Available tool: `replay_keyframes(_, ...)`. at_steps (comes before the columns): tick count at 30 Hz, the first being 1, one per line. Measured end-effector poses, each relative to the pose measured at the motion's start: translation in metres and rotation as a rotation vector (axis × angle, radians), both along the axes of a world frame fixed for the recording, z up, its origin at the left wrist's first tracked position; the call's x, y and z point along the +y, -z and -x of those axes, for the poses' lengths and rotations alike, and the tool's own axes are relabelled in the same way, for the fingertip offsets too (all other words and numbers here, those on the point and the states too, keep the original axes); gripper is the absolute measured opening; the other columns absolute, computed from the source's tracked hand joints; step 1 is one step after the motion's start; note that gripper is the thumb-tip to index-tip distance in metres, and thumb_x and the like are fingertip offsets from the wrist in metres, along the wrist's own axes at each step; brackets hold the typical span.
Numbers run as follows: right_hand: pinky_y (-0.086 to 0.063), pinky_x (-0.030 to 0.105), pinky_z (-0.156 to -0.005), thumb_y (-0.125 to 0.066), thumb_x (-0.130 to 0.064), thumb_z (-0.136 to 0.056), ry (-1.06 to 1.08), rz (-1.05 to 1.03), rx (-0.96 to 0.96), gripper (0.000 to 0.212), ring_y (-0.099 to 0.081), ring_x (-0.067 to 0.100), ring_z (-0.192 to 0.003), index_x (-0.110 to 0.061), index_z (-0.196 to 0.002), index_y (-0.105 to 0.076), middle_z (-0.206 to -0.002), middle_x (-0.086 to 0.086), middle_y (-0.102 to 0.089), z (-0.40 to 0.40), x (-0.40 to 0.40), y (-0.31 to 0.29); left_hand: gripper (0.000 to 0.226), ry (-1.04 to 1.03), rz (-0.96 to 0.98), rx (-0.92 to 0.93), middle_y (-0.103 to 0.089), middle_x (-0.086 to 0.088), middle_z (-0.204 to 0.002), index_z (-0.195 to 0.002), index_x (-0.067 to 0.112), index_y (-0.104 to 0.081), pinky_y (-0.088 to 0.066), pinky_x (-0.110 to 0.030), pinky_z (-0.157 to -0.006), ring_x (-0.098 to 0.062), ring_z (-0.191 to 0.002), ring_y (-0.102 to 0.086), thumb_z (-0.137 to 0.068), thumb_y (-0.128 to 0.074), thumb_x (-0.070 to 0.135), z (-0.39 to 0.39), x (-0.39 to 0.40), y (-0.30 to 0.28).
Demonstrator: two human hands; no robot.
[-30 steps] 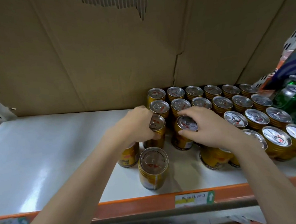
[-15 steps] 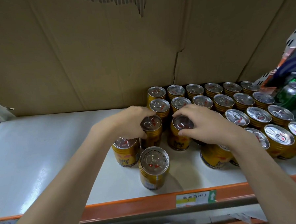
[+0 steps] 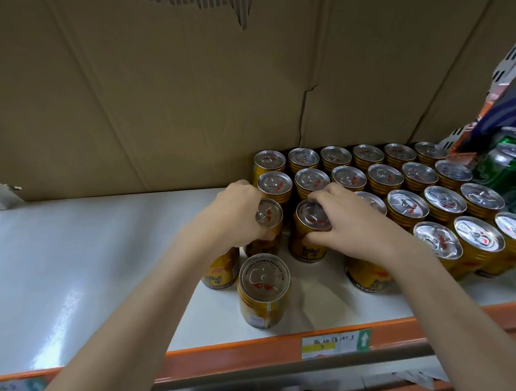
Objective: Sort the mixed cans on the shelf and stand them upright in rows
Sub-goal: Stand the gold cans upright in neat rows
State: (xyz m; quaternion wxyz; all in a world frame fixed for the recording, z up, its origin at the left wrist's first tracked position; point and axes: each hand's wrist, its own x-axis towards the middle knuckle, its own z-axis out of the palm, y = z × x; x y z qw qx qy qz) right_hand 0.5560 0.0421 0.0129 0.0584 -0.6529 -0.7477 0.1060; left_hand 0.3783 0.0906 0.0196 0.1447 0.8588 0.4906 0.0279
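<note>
Both hands reach in over the orange front rail (image 3: 259, 355) of the shelf (image 3: 75, 264), and each grips the top of one upright gold can. Nearest, a lone gold can (image 3: 263, 293) stands upright close to the rail, between the two forearms and touched by neither hand. Just left of it and a little farther in, another gold can (image 3: 220, 272) stands half hidden under the left wrist. On the rail to the right sits a paper price label (image 3: 336, 342) with a green arrow.

Farther in, the left hand (image 3: 231, 217) curls round a can (image 3: 267, 221), thumb against its near side and fingers wrapped over its far left side. Just to the right, the right hand (image 3: 353, 220) pinches a second can (image 3: 311, 231) at the rim, fingers over its far edge and thumb on its near side. The two held cans stand side by side, slightly apart.

Beyond and to the right, rows of gold cans (image 3: 414, 187) stand upright, running back to the cardboard wall (image 3: 185, 94). At the far right edge are green cans (image 3: 509, 170).
</note>
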Motion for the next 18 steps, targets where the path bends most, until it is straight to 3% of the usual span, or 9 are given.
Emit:
replay_keyframes(4,-0.035,0.027,-0.101,-0.066,-0.027,-0.081,-0.060,0.022,0.006,0.073,-0.036,0.018,-0.127,-0.015,-0.143,-0.031,-0.137,0.003,-0.034,-0.004,-0.002,0.000,0.040,0.092,-0.021,0.001,-0.051,-0.007,-0.105,-0.102,0.008,-0.061,-0.048,-0.039,-0.085,-0.024,-0.100,-0.051,-0.073,-0.077,0.030,-0.008,0.000,0.004)
replay_keyframes(9,-0.035,0.029,-0.101,-0.064,-0.025,-0.083,-0.050,-0.005,-0.025,0.067,-0.035,0.019,-0.127,-0.014,-0.141,-0.033,-0.137,0.003,-0.033,-0.016,0.002,0.001,0.041,0.083,-0.010,-0.062,-0.054,-0.009,-0.108,-0.102,0.008,-0.063,-0.048,-0.041,-0.086,-0.026,-0.101,-0.052,-0.071,-0.078,0.030,-0.019,0.002,0.010)
replay_keyframes(13,-0.035,0.027,-0.096,-0.065,-0.027,-0.082,-0.082,-0.091,-0.097,0.057,-0.036,0.019,-0.122,-0.015,-0.133,-0.044,-0.131,0.000,-0.033,-0.018,0.006,0.002,0.053,0.063,-0.013,-0.091,-0.049,-0.010,-0.123,-0.119,0.008,-0.057,-0.042,-0.035,-0.094,-0.025,-0.113,-0.047,-0.074,-0.077,0.028,-0.023,-0.001,0.011)
replay_keyframes(18,-0.037,0.028,-0.095,-0.065,-0.030,-0.082,-0.085,-0.076,-0.068,0.064,-0.036,0.017,-0.125,-0.018,-0.139,-0.037,-0.136,-0.001,-0.033,-0.021,0.007,0.003,0.064,0.041,-0.009,-0.091,-0.040,-0.008,-0.136,-0.137,0.012,-0.042,-0.037,-0.026,-0.095,-0.022,-0.121,-0.042,-0.082,-0.070,0.024,-0.023,-0.008,0.011)
